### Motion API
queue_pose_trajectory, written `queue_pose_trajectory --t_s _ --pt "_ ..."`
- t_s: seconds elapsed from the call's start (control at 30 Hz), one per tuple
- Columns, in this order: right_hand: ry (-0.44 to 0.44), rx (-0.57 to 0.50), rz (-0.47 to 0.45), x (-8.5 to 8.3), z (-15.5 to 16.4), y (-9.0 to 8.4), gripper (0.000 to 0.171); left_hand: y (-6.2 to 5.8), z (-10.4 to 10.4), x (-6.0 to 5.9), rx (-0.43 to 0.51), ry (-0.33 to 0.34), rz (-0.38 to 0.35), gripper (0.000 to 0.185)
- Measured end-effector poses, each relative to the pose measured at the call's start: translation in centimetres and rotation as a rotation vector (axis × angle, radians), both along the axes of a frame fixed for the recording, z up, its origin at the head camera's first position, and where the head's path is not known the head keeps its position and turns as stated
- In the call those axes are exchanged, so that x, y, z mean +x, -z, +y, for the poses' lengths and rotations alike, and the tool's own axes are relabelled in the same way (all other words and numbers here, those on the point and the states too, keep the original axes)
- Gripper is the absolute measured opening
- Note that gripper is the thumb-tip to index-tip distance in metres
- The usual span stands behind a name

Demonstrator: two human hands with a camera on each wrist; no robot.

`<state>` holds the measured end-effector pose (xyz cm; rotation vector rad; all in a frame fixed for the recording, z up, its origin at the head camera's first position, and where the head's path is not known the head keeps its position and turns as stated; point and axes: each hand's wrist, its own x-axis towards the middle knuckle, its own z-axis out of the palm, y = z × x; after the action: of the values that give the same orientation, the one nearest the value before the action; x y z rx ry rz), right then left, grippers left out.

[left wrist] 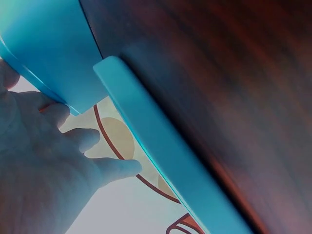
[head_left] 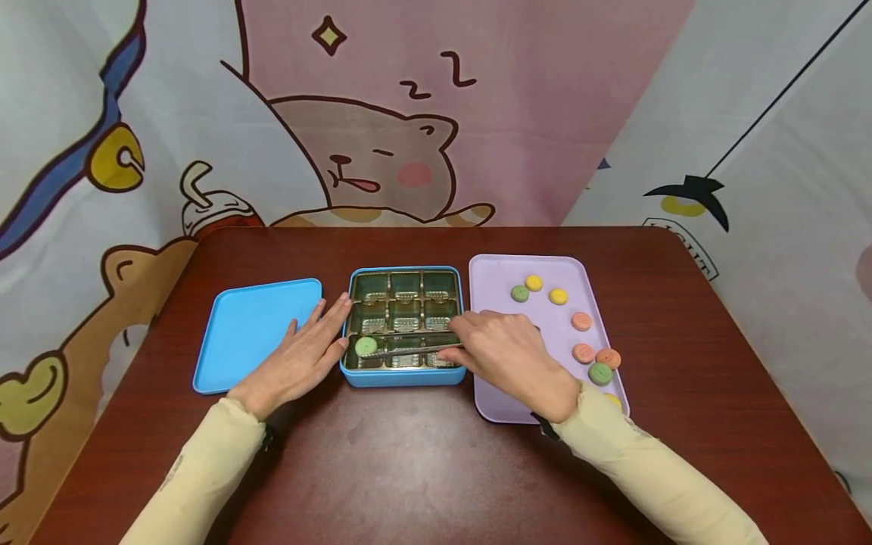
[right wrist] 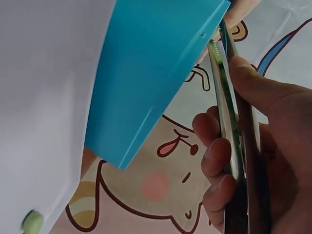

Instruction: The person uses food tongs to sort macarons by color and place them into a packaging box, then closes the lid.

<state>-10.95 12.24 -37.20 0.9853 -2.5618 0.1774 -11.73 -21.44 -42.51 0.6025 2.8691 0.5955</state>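
Note:
A blue box (head_left: 402, 376) holds a bronze-coloured insert divided into several compartments. My left hand (head_left: 300, 356) lies with fingers extended, fingertips at the box's left side. My right hand (head_left: 511, 356) grips metal tongs (head_left: 422, 350), thumb on one arm and curled fingers on the other in the right wrist view. The tongs (right wrist: 229, 107) reach leftward over the front row, their serrated tips right at a small round green piece (head_left: 365, 347) in the front left compartment. The other compartments in view hold nothing.
A lilac tray (head_left: 493, 405) right of the box, partly under my right forearm, carries several small round pieces, among them a yellow one (head_left: 534, 283), an orange one (head_left: 581, 322) and a green one (head_left: 600, 373). A blue lid (head_left: 252, 325) lies left of the box on the brown table (head_left: 409, 469).

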Motion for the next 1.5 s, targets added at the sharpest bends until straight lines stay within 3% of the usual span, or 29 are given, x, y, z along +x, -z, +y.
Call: queue_pose_trajectory --t_s 0.27,0.67,0.9,1.07,1.27,1.5 --pt "-0.012 0.034 0.045 -0.1 -0.5 -0.1 0.042 0.1 0.2 -0.1 0.000 0.005 -0.001 0.065" --pt "0.006 0.015 0.005 0.2 0.3 -0.1 0.042 0.1 0.6 -0.3 0.023 0.008 0.007 0.064" --pt "0.050 -0.056 -0.100 0.9 2.6 0.1 0.043 -0.1 1.4 -0.7 0.067 -0.034 0.033 0.065" --pt "0.085 -0.122 -0.176 1.5 4.5 0.0 0.042 -0.3 2.0 -1.1 0.024 -0.053 0.063 0.071" --pt "0.140 -0.157 -0.201 2.0 6.9 0.0 0.047 -0.1 2.2 -1.1 -0.024 -0.063 0.043 0.075" --pt "0.162 -0.193 -0.193 2.4 10.4 0.3 0.041 0.1 2.3 -1.1 -0.025 -0.064 0.031 0.076"
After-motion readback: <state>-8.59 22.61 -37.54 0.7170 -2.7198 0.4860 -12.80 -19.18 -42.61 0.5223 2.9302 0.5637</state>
